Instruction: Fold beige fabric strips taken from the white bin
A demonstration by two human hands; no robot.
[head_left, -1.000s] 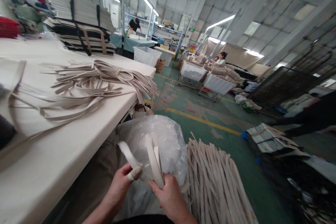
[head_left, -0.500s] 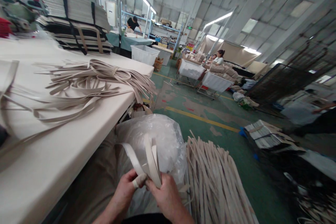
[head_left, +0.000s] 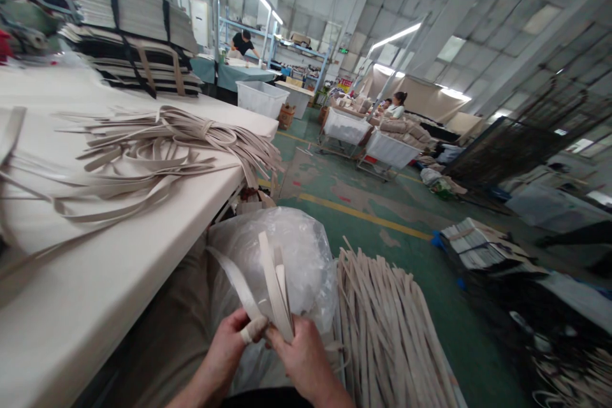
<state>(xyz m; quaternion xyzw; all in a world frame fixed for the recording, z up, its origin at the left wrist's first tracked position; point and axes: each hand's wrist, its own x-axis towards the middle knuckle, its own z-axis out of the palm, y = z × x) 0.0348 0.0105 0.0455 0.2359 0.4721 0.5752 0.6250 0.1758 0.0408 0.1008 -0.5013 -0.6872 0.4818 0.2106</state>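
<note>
Low in the view, both my hands pinch a few beige fabric strips (head_left: 271, 280) that stand up in front of me. My left hand (head_left: 229, 347), with tape on the thumb tip, grips one curved strip. My right hand (head_left: 299, 357) is closed on the lower ends of the upright strips. Just behind them sits a crumpled clear plastic bag (head_left: 294, 255). To the right of my hands lies a thick bundle of the same strips (head_left: 389, 331).
A long white table (head_left: 119, 280) runs along my left with a tangled pile of strips (head_left: 162, 146) and strapped stacks of material (head_left: 129, 44) behind. White bins on carts (head_left: 377, 140) and seated and standing people are farther off on the green floor. Bundled stacks (head_left: 478, 245) lie to the right.
My hands have come closer together on the strips, and the view has shifted slightly. A dark figure at the right edge has moved out of view.
</note>
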